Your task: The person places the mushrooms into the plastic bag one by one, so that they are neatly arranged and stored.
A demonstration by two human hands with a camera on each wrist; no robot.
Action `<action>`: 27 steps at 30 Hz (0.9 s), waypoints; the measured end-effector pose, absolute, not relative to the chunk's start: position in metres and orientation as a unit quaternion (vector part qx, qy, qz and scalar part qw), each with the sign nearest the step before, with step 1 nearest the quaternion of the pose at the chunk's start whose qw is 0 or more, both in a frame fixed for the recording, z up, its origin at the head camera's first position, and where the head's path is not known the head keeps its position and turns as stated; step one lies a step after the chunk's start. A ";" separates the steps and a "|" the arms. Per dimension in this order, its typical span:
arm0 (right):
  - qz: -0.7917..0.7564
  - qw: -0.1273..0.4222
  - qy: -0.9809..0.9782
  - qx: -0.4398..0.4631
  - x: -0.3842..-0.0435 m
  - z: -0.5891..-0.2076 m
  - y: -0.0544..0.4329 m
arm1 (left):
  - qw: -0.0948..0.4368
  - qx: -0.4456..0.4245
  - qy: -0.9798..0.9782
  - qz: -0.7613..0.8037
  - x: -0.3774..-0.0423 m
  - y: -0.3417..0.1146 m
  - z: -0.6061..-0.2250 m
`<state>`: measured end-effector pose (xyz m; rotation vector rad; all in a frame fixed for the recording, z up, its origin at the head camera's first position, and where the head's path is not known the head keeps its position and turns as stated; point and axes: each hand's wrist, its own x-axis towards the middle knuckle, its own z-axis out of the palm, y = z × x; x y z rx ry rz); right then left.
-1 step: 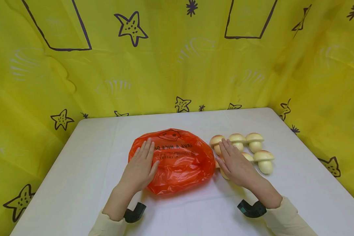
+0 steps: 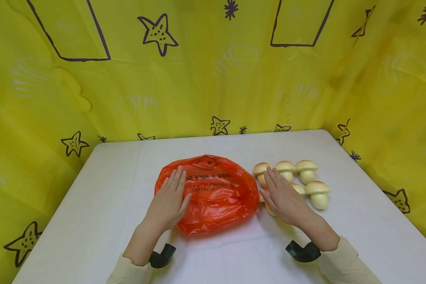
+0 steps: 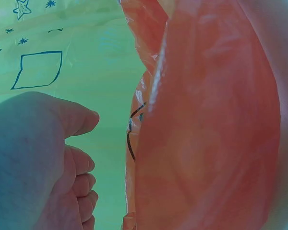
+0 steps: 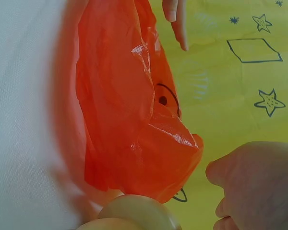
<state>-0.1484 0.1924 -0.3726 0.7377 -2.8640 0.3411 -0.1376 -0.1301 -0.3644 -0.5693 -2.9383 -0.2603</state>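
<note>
A red plastic bag (image 2: 213,205) with dark printing lies spread in a rounded shape on the white table. Over its left side is my left hand (image 2: 168,205), palm down with fingers straight; the left wrist view shows a gap between that hand (image 3: 43,158) and the bag (image 3: 206,124). To the bag's right, my right hand (image 2: 287,201) hovers flat over several mushrooms (image 2: 318,195) with cream stems and tan-edged caps, partly hiding some of them. In the right wrist view, a mushroom cap (image 4: 139,211) sits against the bag's edge (image 4: 115,96). Neither hand holds anything.
The white table (image 2: 103,197) has its back edge along a yellow curtain (image 2: 184,86) printed with dark stars and fish. Curtain also hangs at both sides. A black wrist device (image 2: 162,256) is on the left wrist and another black device (image 2: 303,251) on the right.
</note>
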 end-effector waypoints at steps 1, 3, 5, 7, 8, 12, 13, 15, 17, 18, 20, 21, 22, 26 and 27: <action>0.113 0.081 -0.959 0.247 -0.148 -0.372 0.192 | 0.070 -0.190 -0.975 -0.086 -0.138 -0.130 -0.365; 0.114 0.081 -0.959 0.247 -0.148 -0.372 0.192 | 0.077 -0.194 -0.974 -0.086 -0.137 -0.131 -0.365; 0.117 0.082 -0.959 0.247 -0.147 -0.370 0.193 | 0.091 -0.200 -0.971 -0.090 -0.137 -0.131 -0.366; 0.129 0.089 -0.958 0.242 -0.146 -0.369 0.194 | 0.114 -0.204 -0.967 -0.100 -0.136 -0.133 -0.365; 0.138 0.096 -0.956 0.240 -0.145 -0.368 0.195 | 0.127 -0.207 -0.964 -0.109 -0.135 -0.134 -0.365; 0.178 0.159 -0.942 0.237 -0.143 -0.368 0.199 | 0.169 -0.199 -0.952 -0.158 -0.130 -0.142 -0.362; 0.186 0.179 -0.937 0.235 -0.143 -0.368 0.200 | 0.175 -0.194 -0.950 -0.170 -0.129 -0.145 -0.361; 0.198 0.210 -0.931 0.225 -0.142 -0.368 0.202 | 0.184 -0.178 -0.947 -0.195 -0.127 -0.151 -0.362; 0.211 0.226 -0.928 0.210 -0.141 -0.368 0.204 | 0.187 -0.159 -0.945 -0.218 -0.124 -0.158 -0.364; 0.215 0.230 -0.928 0.201 -0.140 -0.368 0.205 | 0.188 -0.149 -0.944 -0.227 -0.123 -0.161 -0.365; 0.222 0.229 -0.929 0.188 -0.138 -0.369 0.207 | 0.188 -0.130 -0.944 -0.239 -0.120 -0.168 -0.369; 0.225 0.227 -0.929 0.185 -0.138 -0.369 0.207 | 0.188 -0.122 -0.943 -0.245 -0.119 -0.170 -0.372; 0.227 0.226 -0.930 0.183 -0.138 -0.369 0.207 | 0.186 -0.116 -0.942 -0.252 -0.119 -0.173 -0.374; 0.226 0.224 -0.931 0.177 -0.137 -0.371 0.208 | 0.180 -0.099 -0.935 -0.290 -0.118 -0.181 -0.383; 0.225 0.225 -0.932 0.176 -0.137 -0.372 0.209 | 0.175 -0.094 -0.932 -0.303 -0.118 -0.182 -0.384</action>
